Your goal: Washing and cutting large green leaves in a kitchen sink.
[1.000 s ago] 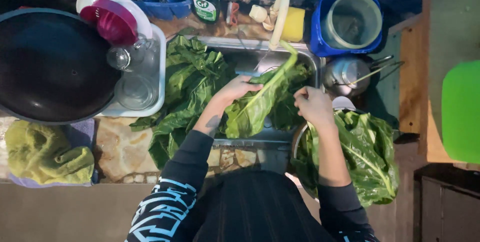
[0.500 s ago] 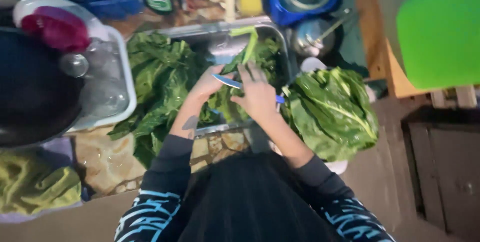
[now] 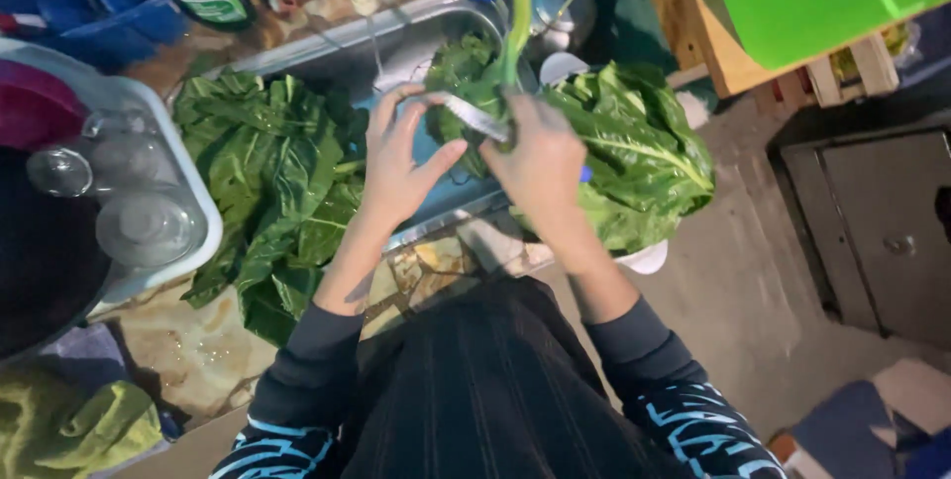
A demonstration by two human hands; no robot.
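Left of the hands, a heap of leaves (image 3: 272,177) lies beside the sink (image 3: 347,48). The left hand (image 3: 401,157), fingers spread, steadies a leaf (image 3: 466,73) over the sink. The right hand (image 3: 540,157) grips a knife (image 3: 474,114) against its stalk (image 3: 517,18). Best to cut away from the spread fingers. More leaves fill a bowl (image 3: 644,259) right of the hands.

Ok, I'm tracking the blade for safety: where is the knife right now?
In the head view, the knife is over the sink, in the right hand, its blade pointing toward the left hand.
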